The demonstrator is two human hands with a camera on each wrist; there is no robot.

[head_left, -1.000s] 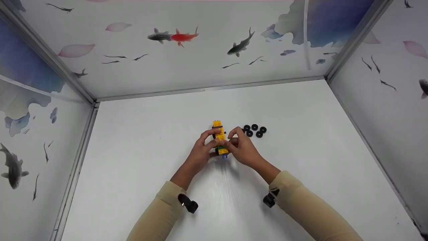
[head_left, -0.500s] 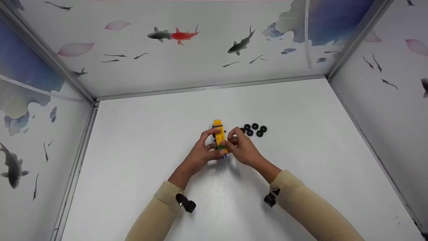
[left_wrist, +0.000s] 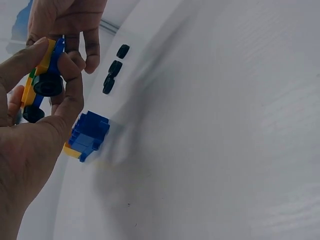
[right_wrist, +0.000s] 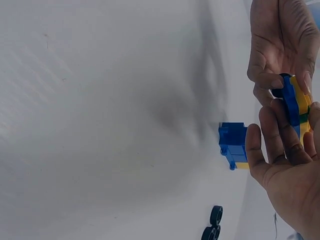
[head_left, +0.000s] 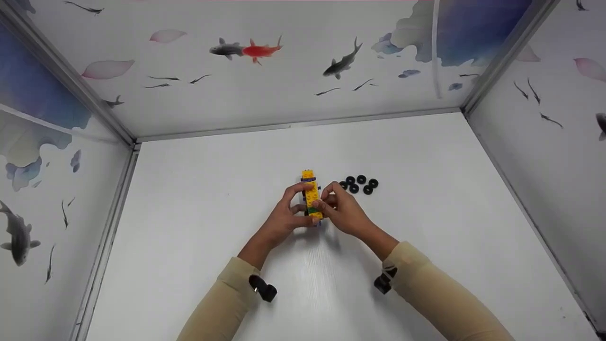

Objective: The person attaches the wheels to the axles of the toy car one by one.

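Note:
A toy car of yellow, green and blue building blocks (head_left: 311,195) is held between both hands above the table. My left hand (head_left: 281,219) grips it from the left, with the thumb at its near end. Black wheels (left_wrist: 48,85) are on the side facing the left wrist camera. My right hand (head_left: 349,211) pinches its right side, thumb on top near the green block; the fingers beneath show in the right wrist view. Beyond the car, a blue and yellow block piece (left_wrist: 89,134) stands on the table, mostly covered from the head view.
Several loose black wheels (head_left: 361,179) lie on the white table (head_left: 189,213), just beyond the right hand. Printed wall panels (head_left: 293,94) enclose the table at the back, left and right. Small black cameras (head_left: 263,288) are strapped at both cuffs.
My left thumb has shifted from the middle of the car's top to its near end, and the left forearm moved slightly left. The right hand stays nearly still at the car's side.

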